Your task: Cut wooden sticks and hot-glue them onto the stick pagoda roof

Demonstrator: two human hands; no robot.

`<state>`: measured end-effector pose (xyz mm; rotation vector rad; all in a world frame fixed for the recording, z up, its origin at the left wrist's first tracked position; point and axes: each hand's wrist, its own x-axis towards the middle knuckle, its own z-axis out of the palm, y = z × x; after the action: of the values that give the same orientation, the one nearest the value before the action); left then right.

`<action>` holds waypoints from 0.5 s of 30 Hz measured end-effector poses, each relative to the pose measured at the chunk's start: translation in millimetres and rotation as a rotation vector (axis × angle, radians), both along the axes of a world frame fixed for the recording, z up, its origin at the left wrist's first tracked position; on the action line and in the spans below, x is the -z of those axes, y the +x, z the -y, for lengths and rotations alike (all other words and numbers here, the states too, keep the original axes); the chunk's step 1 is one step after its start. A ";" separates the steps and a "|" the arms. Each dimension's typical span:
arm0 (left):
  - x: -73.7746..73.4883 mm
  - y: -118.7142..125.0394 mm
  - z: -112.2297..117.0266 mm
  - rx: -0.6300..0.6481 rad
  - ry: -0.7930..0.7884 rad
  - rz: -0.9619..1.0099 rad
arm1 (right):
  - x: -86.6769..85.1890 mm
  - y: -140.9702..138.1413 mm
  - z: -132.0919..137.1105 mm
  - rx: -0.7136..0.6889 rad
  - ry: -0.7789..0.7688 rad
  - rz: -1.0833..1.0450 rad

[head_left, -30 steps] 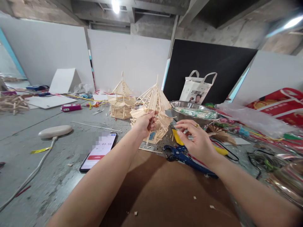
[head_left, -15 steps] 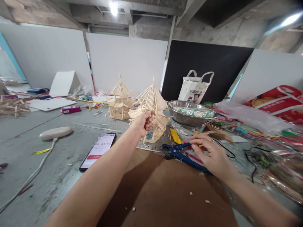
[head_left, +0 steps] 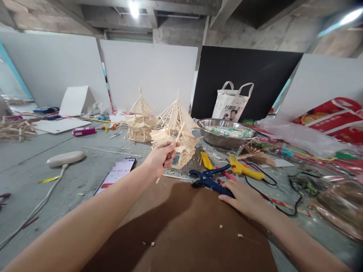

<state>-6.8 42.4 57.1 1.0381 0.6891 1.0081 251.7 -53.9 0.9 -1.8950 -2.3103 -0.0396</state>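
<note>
Stick pinched in L hand, mid pic. R hand, low right of mid, touches blue cutter; can't tell if it's gripped.

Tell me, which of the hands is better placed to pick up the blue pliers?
Probably the right: the right hand is at a handle of the blue pliers, with nothing else visible in it, while the left hand pinches a wooden stick.
</note>
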 end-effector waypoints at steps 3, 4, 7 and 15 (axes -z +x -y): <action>8.8 -2.8 13.4 0.021 0.074 -0.091 | 4.0 -2.2 -1.5 -0.017 0.026 -0.019; 11.3 -2.9 17.5 0.016 0.093 -0.115 | 4.2 -2.9 -1.3 -0.007 0.032 -0.028; 16.1 -1.6 28.5 -0.010 0.135 -0.144 | 2.5 -3.8 1.3 0.053 0.063 -0.030; 27.5 4.4 46.7 -0.044 0.131 -0.100 | -22.6 -3.1 1.2 0.239 0.335 -0.276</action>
<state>-2.4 -4.3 29.6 1.1981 0.7383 1.0557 248.7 -55.1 23.5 -1.8565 -1.7663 -0.1699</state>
